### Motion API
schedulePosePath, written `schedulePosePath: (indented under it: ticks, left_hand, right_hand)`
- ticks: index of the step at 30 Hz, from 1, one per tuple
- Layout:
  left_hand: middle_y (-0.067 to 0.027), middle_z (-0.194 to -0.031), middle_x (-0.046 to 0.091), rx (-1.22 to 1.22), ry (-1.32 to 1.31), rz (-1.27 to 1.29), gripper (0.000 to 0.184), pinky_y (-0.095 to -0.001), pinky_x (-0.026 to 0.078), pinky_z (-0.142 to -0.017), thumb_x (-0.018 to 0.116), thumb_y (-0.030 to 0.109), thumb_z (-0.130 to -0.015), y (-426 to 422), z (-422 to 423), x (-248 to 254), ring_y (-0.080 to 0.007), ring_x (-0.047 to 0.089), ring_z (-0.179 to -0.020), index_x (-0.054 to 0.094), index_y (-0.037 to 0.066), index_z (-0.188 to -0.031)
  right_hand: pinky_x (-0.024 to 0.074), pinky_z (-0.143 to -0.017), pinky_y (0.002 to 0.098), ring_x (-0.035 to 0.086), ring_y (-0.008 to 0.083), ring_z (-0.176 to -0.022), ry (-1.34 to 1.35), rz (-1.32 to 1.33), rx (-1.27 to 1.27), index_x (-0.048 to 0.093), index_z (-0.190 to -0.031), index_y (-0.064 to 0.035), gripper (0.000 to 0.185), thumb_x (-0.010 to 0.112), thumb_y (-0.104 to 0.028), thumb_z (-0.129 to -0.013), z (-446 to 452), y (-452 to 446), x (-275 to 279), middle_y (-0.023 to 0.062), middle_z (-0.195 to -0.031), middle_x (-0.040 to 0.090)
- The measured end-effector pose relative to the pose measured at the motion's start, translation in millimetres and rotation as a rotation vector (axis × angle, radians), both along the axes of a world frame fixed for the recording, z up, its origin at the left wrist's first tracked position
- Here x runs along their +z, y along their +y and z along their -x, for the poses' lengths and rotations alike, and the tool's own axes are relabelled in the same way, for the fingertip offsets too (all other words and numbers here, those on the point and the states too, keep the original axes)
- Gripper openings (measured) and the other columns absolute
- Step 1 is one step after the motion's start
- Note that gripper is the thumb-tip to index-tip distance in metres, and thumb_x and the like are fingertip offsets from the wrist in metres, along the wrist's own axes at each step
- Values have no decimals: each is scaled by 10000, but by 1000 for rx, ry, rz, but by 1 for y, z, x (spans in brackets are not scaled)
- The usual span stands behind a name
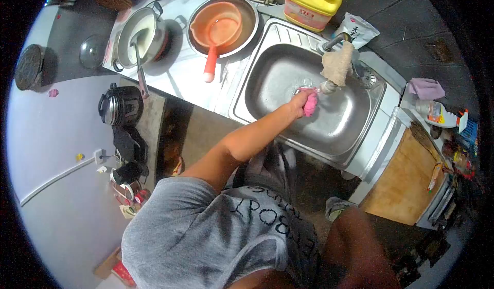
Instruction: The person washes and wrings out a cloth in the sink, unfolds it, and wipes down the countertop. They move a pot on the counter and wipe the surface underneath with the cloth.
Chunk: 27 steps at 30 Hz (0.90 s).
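Observation:
My left hand [300, 103] reaches into the stainless steel sink [278, 65] with its fingers closed on a pink cloth [310, 105]. It is just left of the faucet's spout end [328, 87], and wet, bubbly spots show on the basin beside my fingers. Draped over the faucet [337, 41] is a beige rag [337, 65]. My right arm [355, 248] is bent at the lower right, dark and blurred, and its hand is out of the frame.
Left of the sink, an orange dipper [218, 24] rests in a metal basin [250, 34]. Beyond it stands a pot [123, 42] with a ladle [139, 65]. A yellow-capped jug [309, 6] and a white bag [360, 29] are behind the sink; a spray bottle [445, 116] lies right.

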<state>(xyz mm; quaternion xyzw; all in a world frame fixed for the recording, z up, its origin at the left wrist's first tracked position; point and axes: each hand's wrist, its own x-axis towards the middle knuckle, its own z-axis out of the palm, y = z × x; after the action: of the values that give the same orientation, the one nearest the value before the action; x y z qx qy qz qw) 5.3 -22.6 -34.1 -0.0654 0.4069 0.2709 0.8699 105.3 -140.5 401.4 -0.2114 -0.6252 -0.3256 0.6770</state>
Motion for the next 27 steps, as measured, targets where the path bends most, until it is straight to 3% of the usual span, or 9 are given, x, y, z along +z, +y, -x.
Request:
schedulePosePath:
  ticks: [3, 5, 6, 8, 11, 13, 17, 27]
  left_hand:
    - [5, -548, 467, 42, 67, 24, 182, -281, 331, -337, 494, 248, -892, -2, 0, -5, -136, 431, -416, 503, 144, -744]
    - [-3, -714, 587, -24, -21, -49, 119, -295, 469, -507, 518, 249, -878, -7, 4, -19, -150, 562, -583, 561, 139, -859]
    - [-3, -714, 587, -21, -18, -52, 119, -295, 469, -507, 518, 249, -878, -5, 2, -13, -150, 562, -583, 561, 139, -859]
    - [-4, -575, 491, 39, 76, 20, 190, -290, 373, -364, 491, 271, -895, -6, -6, -6, -140, 450, -435, 516, 136, -765]
    - [-11, -594, 514, 41, 112, 19, 178, -298, 408, -404, 492, 266, -890, -6, -10, -5, -148, 476, -468, 528, 134, -777]
    - [-14, -602, 523, 50, 111, 14, 171, -299, 415, -419, 496, 261, -886, -8, -11, -1, -153, 487, -482, 533, 132, -779]
    - [-18, -606, 529, 63, 119, 68, 165, -302, 413, -421, 499, 254, -877, -8, -12, 1, -161, 491, -486, 537, 132, -772]
    - [-9, -580, 498, 85, 44, -13, 203, -306, 391, -395, 460, 254, -901, -7, -14, 3, -156, 469, -463, 523, 134, -750]
  right_hand:
    - [262, -948, 548, 404, 312, -1111, -19, 7, -2, 551, -1086, -91, 450, 478, -16, -649, -4, -2, -2, 114, -1228, 475]
    - [223, -943, 568, 375, 326, -1116, -62, 31, 65, 508, -1151, -74, 494, 491, -73, -657, -10, -8, -2, 126, -1258, 442]
    - [204, -940, 578, 361, 333, -1119, -83, 41, 97, 486, -1183, -65, 523, 497, -102, -661, -13, -10, -3, 132, -1273, 426]
    - [184, -937, 588, 346, 340, -1122, -100, 57, 127, 465, -1215, -56, 556, 504, -130, -665, -14, -12, -3, 138, -1288, 409]
    - [169, -939, 588, 349, 346, -1129, -75, -19, 32, 477, -1179, -37, 557, 467, -29, -623, -10, -2, -2, 134, -1250, 435]
    - [175, -929, 584, 393, 351, -1070, 45, -240, 281, 478, -1176, -34, 574, 444, 1, -605, -1, 10, -2, 138, -1254, 436]
    - [185, -951, 586, 403, 344, -1093, -46, 19, 48, 469, -1206, -45, 536, 483, -59, -670, -17, -10, -2, 130, -1291, 424]
    - [253, -947, 557, 411, 331, -1104, 55, -73, 131, 541, -1098, -76, 480, 471, 2, -630, -7, 1, -5, 125, -1233, 474]
